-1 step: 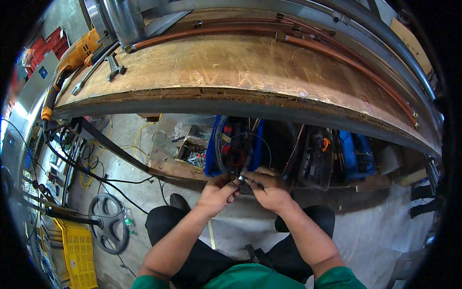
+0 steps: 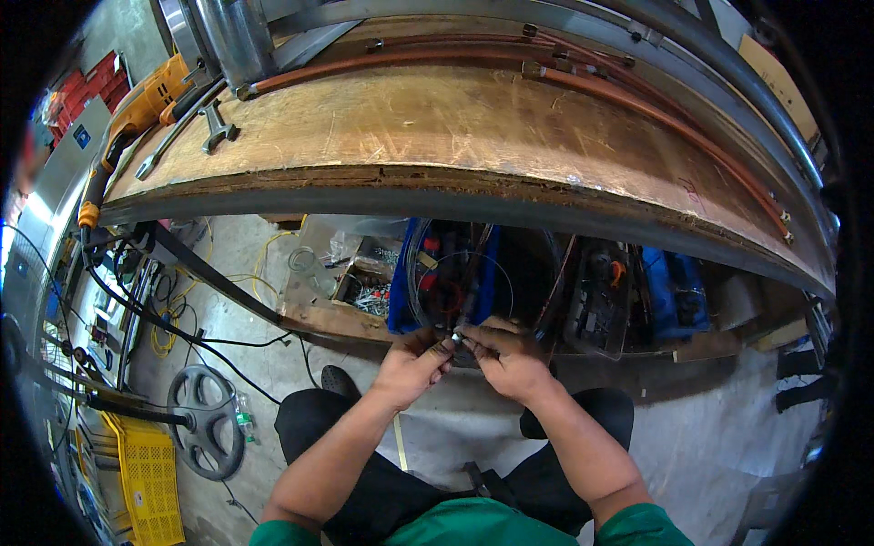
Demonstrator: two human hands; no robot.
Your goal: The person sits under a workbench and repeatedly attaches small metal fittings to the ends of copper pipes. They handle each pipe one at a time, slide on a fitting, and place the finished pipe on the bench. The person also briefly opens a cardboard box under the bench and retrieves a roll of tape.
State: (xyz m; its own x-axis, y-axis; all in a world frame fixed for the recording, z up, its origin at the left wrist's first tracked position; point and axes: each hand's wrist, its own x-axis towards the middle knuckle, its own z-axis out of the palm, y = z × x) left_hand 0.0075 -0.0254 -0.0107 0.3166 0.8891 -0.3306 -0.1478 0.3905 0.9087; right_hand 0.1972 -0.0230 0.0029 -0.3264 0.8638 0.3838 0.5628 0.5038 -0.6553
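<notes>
While both hands meet in front of the person's knees, the left hand (image 2: pixel 411 366) and the right hand (image 2: pixel 506 357) press their fingertips together around a small metal fitting (image 2: pixel 457 338), each pinching one side of it. The piece sits right between the two sets of fingertips and is too small to make out in detail; a thin wire loop (image 2: pixel 466 289) rises from it, curving up and away from the hands. Judging from this grip, the work on the fitting looks to be in mid-course: the piece is held and being handled, but nothing shows it finished or set down. Just beyond the fingertips stands a blue open crate (image 2: pixel 401 300) with red and dark parts inside, and beside it, off to the right of the right hand, a dark tool case (image 2: pixel 596 300). To the left of the left hand lies a shallow wooden tray (image 2: pixel 341 318) holding loose screws. Farther out above the hands spans a worn wooden workbench (image 2: pixel 455 127) with copper pipes (image 2: pixel 637 96) along its far edge, a wrench (image 2: pixel 217 123) and an orange power drill (image 2: pixel 146 100) at its left end. Well down to the left of the left hand, on the concrete floor, lie a black spoked wheel (image 2: pixel 208 419), a yellow plastic crate (image 2: pixel 146 478) and black cables (image 2: pixel 182 329).
</notes>
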